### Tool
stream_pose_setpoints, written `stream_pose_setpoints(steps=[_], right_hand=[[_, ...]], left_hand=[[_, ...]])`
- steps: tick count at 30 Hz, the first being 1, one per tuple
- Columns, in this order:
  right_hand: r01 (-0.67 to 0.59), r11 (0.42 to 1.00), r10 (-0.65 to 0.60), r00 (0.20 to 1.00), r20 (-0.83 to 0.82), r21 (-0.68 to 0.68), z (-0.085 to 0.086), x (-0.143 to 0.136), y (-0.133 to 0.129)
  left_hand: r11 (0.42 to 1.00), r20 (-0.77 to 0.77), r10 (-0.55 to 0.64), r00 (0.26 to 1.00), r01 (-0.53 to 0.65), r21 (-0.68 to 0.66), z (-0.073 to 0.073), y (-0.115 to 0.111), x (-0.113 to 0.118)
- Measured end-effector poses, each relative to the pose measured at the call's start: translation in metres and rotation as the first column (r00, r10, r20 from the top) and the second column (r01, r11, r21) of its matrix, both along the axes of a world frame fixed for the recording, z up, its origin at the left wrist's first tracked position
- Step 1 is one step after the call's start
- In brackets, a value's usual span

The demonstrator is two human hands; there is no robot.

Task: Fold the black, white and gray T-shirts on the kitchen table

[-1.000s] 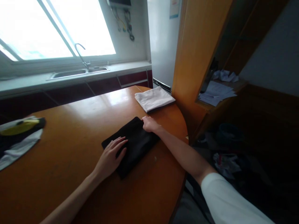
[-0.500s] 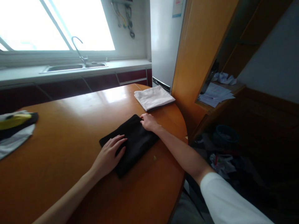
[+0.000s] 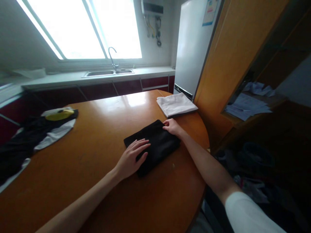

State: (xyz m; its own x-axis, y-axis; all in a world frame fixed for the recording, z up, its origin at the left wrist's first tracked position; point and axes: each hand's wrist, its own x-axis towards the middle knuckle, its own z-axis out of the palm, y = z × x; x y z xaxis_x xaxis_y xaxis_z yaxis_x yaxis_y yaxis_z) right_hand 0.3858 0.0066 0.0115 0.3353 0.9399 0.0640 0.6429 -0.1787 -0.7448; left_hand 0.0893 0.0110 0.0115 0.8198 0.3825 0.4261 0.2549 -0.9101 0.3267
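A folded black garment (image 3: pixel 161 145) lies flat on the wooden table in front of me, its corners squared into a rough rectangle. My left hand (image 3: pixel 131 159) rests on its near left side, palm down with the fingers stretched out. At the far right edge, my right hand (image 3: pixel 173 127) has its fingers closed on the black fabric in a pinch. The right fingertips are partly hidden, as is the cloth under my left palm.
Just beyond lies a folded white garment (image 3: pixel 177 104) with dark fabric beneath it. Loose black, white and yellow clothes (image 3: pixel 53 134) spread over the table's left side. The wooden table (image 3: pixel 102 129) has a rounded right edge, beside a wooden cabinet (image 3: pixel 218 77).
My view has turned to the left, so more of the loose clothes shows. Both hands keep nearly the same places on the black garment.
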Motion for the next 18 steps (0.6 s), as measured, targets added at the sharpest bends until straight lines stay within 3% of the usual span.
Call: stream_pose_setpoints(steps=[6,9,12,15,18], right_hand=[[0.01,0.998,-0.004,0.995,0.101,-0.059,0.005,-0.004,-0.005],[0.034,0.994,-0.017,0.986,0.164,-0.102,0.012,-0.005,-0.008],[0.093,0.995,-0.1,0.964,0.246,0.04,0.023,-0.011,-0.009],[-0.061,0.974,-0.012,0.948,0.318,0.217,0.03,-0.026,-0.003],[-0.31,0.939,0.226,0.884,0.41,0.151,0.022,-0.04,0.007]], left_hand=[[0.994,-0.195,-0.102,0.975,0.106,0.009,-0.003,-0.008,0.001],[0.995,-0.198,-0.098,0.975,0.103,0.012,-0.001,-0.009,0.001],[0.993,-0.173,-0.109,0.979,0.113,0.018,0.004,-0.012,0.001],[0.985,-0.243,-0.168,0.955,0.172,-0.003,0.008,-0.015,0.001],[0.975,-0.32,-0.222,0.921,0.221,-0.039,0.007,-0.017,0.001]])
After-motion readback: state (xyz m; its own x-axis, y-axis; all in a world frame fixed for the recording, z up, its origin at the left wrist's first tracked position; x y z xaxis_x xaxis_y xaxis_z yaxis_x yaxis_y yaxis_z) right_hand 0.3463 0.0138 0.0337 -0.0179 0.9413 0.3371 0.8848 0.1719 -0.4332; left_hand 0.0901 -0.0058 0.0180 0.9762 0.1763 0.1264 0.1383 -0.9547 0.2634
